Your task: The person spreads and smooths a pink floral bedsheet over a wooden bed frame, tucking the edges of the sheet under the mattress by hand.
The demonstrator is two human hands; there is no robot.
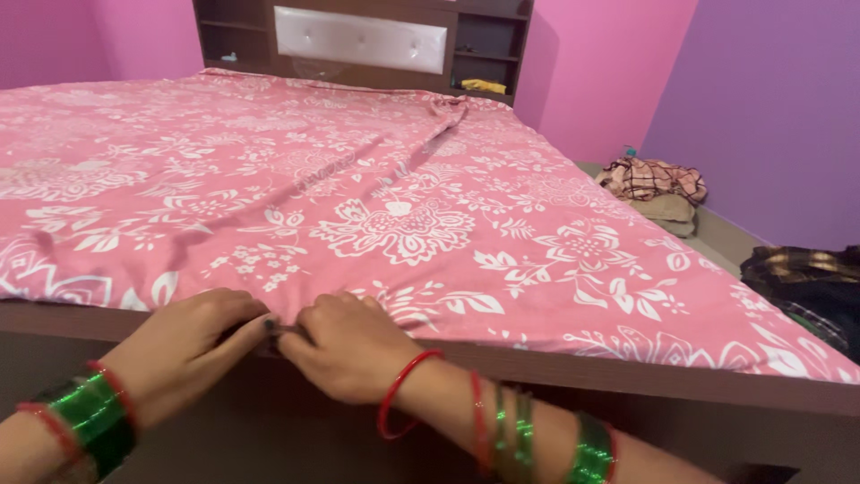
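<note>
A pink bedsheet (394, 197) with a white flower print covers the bed. My left hand (184, 345) and my right hand (345, 345) meet at the near edge of the mattress, both with fingers pinched on the sheet's edge where it meets the brown wooden bed frame (627, 376). The fingertips touch each other at the hem. Red and green bangles sit on both wrists. A long crease runs up the sheet from the middle toward the headboard.
A dark wooden headboard (358, 40) with a padded grey panel and side shelves stands at the far end. Folded clothes (654, 184) lie on the floor at the right, and a dark checked cloth (806, 278) lies nearer. Pink and purple walls surround the bed.
</note>
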